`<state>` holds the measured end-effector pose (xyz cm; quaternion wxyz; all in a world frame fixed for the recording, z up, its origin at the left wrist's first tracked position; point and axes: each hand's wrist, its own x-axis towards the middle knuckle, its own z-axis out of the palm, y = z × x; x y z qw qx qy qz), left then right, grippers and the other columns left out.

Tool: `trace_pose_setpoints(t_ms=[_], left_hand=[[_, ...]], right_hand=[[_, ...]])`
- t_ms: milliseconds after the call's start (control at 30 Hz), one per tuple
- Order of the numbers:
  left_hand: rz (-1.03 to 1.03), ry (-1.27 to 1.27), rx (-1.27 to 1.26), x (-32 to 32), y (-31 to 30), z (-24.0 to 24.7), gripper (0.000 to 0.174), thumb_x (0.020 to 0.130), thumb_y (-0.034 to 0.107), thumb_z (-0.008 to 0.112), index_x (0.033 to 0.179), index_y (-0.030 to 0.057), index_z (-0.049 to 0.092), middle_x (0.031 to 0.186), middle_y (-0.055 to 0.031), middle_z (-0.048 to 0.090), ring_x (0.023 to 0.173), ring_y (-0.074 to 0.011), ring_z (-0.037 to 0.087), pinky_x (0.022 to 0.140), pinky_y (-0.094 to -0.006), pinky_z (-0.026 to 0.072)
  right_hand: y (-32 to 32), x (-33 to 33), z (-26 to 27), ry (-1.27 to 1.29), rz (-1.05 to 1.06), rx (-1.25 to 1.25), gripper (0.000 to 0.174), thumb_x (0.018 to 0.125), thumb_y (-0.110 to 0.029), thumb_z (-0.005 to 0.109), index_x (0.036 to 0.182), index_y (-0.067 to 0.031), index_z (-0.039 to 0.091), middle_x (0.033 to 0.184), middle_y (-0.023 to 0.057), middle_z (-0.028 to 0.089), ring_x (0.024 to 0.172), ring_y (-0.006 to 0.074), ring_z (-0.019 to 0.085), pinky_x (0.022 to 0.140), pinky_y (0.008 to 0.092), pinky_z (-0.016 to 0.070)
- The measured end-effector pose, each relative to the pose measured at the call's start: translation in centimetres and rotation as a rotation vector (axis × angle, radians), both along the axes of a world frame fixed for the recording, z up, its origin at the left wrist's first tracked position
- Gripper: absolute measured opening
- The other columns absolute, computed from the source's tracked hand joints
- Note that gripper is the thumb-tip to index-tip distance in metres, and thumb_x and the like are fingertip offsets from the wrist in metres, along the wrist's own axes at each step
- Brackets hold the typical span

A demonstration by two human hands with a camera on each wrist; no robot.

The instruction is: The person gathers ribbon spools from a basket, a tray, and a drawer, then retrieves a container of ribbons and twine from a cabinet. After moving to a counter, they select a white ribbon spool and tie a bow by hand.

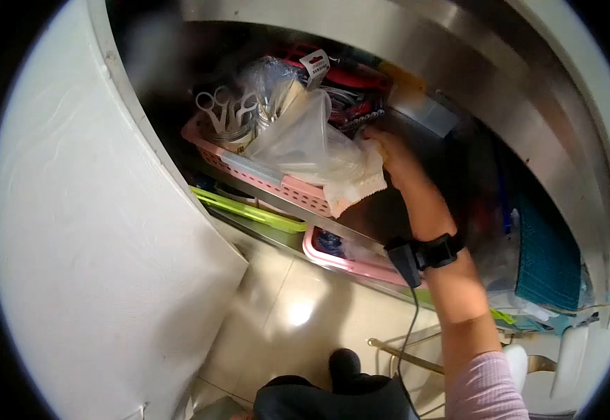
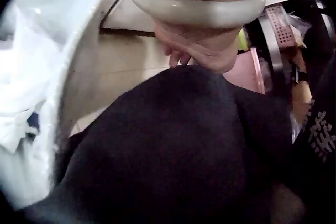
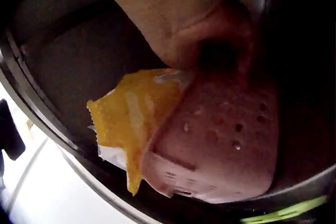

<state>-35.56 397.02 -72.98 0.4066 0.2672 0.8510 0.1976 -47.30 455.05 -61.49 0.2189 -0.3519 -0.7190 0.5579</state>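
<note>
A pink perforated basket stands on a metal shelf in the head view, filled with white-handled scissors, plastic bags and a torn packet. At its right end my right hand grips the rim, fingertips mostly hidden. From the right wrist, that hand shows over the basket's end wall, beside the packet's yellow side. My left hand rests loosely at a dark-clothed knee, a pale bangle around its wrist.
Below the shelf are a lime-green rim and another pink basket. A white door panel stands to the left. Teal cloth hangs at the right. A white bin with bags stands beside the leg.
</note>
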Motion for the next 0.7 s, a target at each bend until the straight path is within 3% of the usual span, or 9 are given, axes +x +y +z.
trace_pose_setpoints(t_ms=[133,167,300,400,500,533,600,633,700], left_hand=[[-0.066,0.166,0.408,-0.6,4.2,1.5,0.04,0.09,0.028,0.046,0.119,0.0009,0.05,0.124,-0.024,0.045,0.11,-0.0389,0.042,0.092,-0.0468,0.0356],[-0.069,0.153,0.42,-0.6,4.7,2.0,0.04,0.09,0.028,0.046,0.119,0.0009,0.05,0.124,-0.024,0.045,0.11,-0.0389,0.042,0.092,-0.0468,0.0356],[0.033,0.162,0.471,0.0,5.2,2.5,0.04,0.087,0.025,0.048,0.12,0.0011,0.05,0.13,-0.0235,0.042,0.116,-0.0418,0.04,0.098,-0.0485,0.032],[-0.042,0.283,0.508,-0.5,4.4,0.8,0.041,0.088,0.028,0.047,0.118,0.0,0.051,0.131,-0.0236,0.041,0.116,-0.043,0.04,0.098,-0.0499,0.0315],[-0.039,0.286,0.498,-0.8,4.7,0.5,0.042,0.087,0.029,0.048,0.117,0.0,0.052,0.131,-0.0239,0.041,0.116,-0.0431,0.04,0.098,-0.0501,0.0308],[-0.041,0.289,0.496,-0.8,4.8,0.6,0.042,0.087,0.031,0.048,0.116,0.0005,0.053,0.131,-0.0236,0.041,0.117,-0.0427,0.039,0.099,-0.0503,0.03],[-0.051,0.275,0.497,-0.8,5.0,1.3,0.042,0.087,0.031,0.049,0.116,0.0005,0.053,0.131,-0.0231,0.041,0.117,-0.0422,0.039,0.099,-0.0501,0.0297],[-0.041,0.274,0.494,-0.8,5.1,1.5,0.041,0.087,0.031,0.05,0.115,0.0006,0.053,0.131,-0.0226,0.042,0.118,-0.0418,0.039,0.099,-0.0499,0.0295],[-0.026,0.276,0.506,-0.4,5.2,1.6,0.04,0.087,0.03,0.05,0.114,0.0004,0.054,0.13,-0.0221,0.042,0.118,-0.0413,0.039,0.1,-0.0496,0.0292]], right_hand=[[-1.9,-0.4,1.2,0.168,0.051,0.256,0.035,0.084,-0.023,0.056,0.112,-0.0017,0.054,0.097,0.0153,0.061,0.081,0.0257,0.063,0.058,0.0364,0.0555],[-1.7,-1.2,1.6,0.067,0.045,0.226,0.024,0.082,-0.01,0.051,0.103,-0.0048,0.059,0.097,0.0136,0.058,0.08,0.0238,0.06,0.065,0.0345,0.0514],[-1.2,-4.8,1.6,-0.054,0.224,0.188,0.016,0.087,-0.012,0.047,0.094,-0.0015,0.057,0.09,0.015,0.055,0.074,0.0272,0.061,0.055,0.0331,0.0533],[-1.0,-9.5,-0.4,-0.03,0.076,0.254,0.026,0.088,-0.02,0.048,0.097,-0.0008,0.064,0.09,0.0235,0.061,0.067,0.0368,0.065,0.06,0.0414,0.0537],[-1.8,-7.5,1.2,-0.173,0.331,0.601,0.045,0.087,-0.038,0.053,0.108,0.0015,0.059,0.106,0.0246,0.06,0.068,0.0339,0.067,0.061,0.041,0.0548],[-2.2,-6.6,2.2,-0.184,0.326,0.605,0.045,0.087,-0.038,0.053,0.108,0.0015,0.059,0.106,0.0246,0.06,0.068,0.0339,0.067,0.061,0.041,0.0548],[-2.0,-4.7,3.6,-0.15,0.197,0.091,0.069,0.084,-0.055,0.052,0.129,-0.0046,0.043,0.112,0.0237,0.055,0.086,0.0284,0.065,0.061,0.0351,0.0543],[0.1,-3.8,3.7,-0.133,0.194,0.049,0.081,0.078,-0.066,0.052,0.132,-0.0064,0.04,0.113,0.0235,0.056,0.091,0.0276,0.063,0.066,0.0357,0.0524],[6.1,-2.1,3.5,-0.197,-0.032,0.29,0.073,0.076,-0.057,0.059,0.125,-0.0045,0.048,0.11,0.021,0.058,0.093,0.029,0.062,0.072,0.0375,0.0514]])
